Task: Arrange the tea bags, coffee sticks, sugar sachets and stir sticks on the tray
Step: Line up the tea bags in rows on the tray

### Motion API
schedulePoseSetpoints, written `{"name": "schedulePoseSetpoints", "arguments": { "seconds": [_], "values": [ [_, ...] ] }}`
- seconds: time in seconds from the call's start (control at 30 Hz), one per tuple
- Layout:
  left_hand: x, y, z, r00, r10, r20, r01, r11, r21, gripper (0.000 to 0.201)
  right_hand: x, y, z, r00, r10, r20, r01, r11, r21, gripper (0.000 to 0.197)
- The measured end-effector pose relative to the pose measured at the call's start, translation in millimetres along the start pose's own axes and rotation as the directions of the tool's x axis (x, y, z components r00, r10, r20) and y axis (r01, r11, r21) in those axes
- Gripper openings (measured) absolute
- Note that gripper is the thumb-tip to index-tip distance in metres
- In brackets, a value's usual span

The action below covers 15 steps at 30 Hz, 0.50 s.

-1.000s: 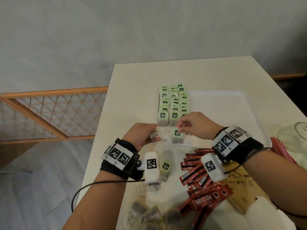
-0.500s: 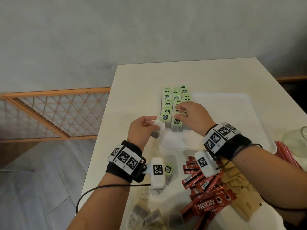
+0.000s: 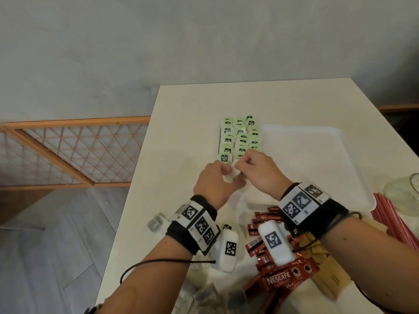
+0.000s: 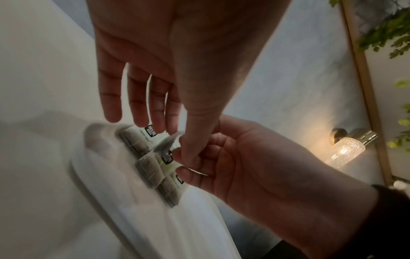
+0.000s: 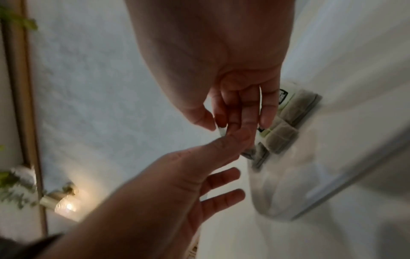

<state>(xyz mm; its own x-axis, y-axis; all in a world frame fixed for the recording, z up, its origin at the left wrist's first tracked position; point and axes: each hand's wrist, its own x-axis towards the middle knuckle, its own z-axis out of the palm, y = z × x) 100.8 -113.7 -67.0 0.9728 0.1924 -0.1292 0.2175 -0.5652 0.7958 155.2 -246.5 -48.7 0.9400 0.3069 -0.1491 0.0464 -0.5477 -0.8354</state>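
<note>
Green-tagged tea bags (image 3: pixel 240 137) lie in three rows along the left side of the white tray (image 3: pixel 317 155). Over the tray's near left corner my left hand (image 3: pixel 226 172) and right hand (image 3: pixel 239 165) meet, and both pinch one tea bag (image 3: pixel 230 177). In the left wrist view my left thumb and forefinger pinch that tea bag (image 4: pixel 169 142), and the right hand's curled fingers (image 4: pixel 188 157) grip its other end, just above the nearest tea bags in the rows (image 4: pixel 146 163). The right wrist view shows only a sliver of it.
Red coffee sticks (image 3: pixel 272 245) lie heaped on the table before the tray. Brown sugar sachets (image 3: pixel 328 270) lie to their right, and red stir sticks (image 3: pixel 396 218) and a glass jar (image 3: pixel 403 191) farther right. Loose tea bags (image 3: pixel 204 295) lie near the table's front edge.
My right hand laid a tea bag on the rows, then drew back to the left hand. The left hand moved forward with its tea bag, and both hands now hold it.
</note>
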Motion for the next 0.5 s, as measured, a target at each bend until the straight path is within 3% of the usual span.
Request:
{"name": "schedulePoseSetpoints", "arguments": {
  "seconds": [0.1,0.2,0.3,0.4,0.5],
  "values": [
    [0,2,-3,1.0,0.008,-0.026,-0.007,0.999,0.052,0.023,-3,-5,1,0.993,0.012,0.115,-0.029,0.988,0.15,0.02],
    [3,-5,-7,0.999,0.026,-0.027,-0.022,0.988,0.156,0.026,-2,-2,-3,0.995,-0.037,0.089,0.019,0.98,0.199,0.025],
    [8,-14,-13,0.999,0.031,0.018,-0.034,0.978,0.208,0.016,0,3,-5,0.984,-0.119,0.129,0.106,0.989,0.105,0.02],
    [17,-17,-16,0.995,0.033,0.089,-0.055,0.963,0.264,0.019,5,5,-1,0.976,-0.145,0.16,0.147,0.989,0.006,0.007],
    [27,-20,-20,0.994,-0.02,0.107,-0.007,0.969,0.246,0.009,18,6,4,0.979,-0.151,0.139,0.175,0.968,-0.18,0.008]
  ]
}}
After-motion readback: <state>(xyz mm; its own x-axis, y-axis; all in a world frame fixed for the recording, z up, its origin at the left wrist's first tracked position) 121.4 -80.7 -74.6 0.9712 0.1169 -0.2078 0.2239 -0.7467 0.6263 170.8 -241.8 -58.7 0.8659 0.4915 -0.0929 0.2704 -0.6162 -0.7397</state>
